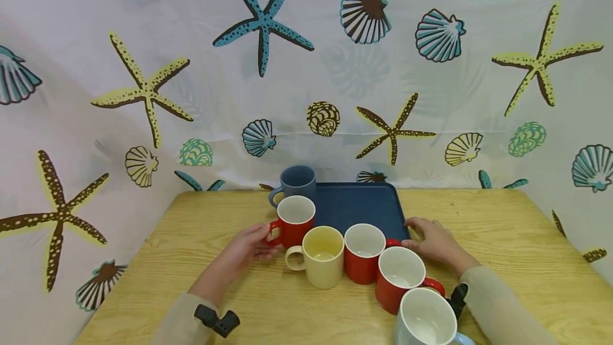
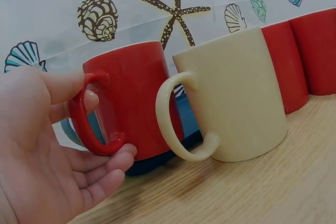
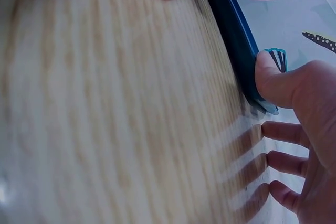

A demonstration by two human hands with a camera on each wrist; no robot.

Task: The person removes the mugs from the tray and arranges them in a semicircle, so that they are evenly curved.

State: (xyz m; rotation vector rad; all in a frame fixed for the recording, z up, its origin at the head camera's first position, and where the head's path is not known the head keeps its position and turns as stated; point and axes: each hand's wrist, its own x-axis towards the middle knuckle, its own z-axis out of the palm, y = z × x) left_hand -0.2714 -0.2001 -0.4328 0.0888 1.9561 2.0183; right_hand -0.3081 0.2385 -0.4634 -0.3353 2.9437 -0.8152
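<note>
My left hand (image 1: 252, 243) pinches the handle of a red mug (image 1: 293, 230) between thumb and forefinger, the other fingers lying loose below the handle. This mug, white inside, stands upright over the front left part of a dark blue tray (image 1: 361, 206). Behind it a blue mug (image 1: 298, 179) stands at the tray's back left. Beside the tray's right edge is my right hand (image 1: 433, 239), its thumb (image 3: 270, 80) against the rim near a corner. Its other fingers rest on the tabletop, loosely bent, holding nothing.
A row of mugs runs from the tray's front toward me on the right: a cream-yellow mug (image 1: 323, 265), a red mug (image 1: 361, 262), another red mug (image 1: 394, 289) and a light blue mug (image 1: 423, 321). The wooden table (image 1: 268, 302) ends at a seashell-print curtain (image 1: 287, 100).
</note>
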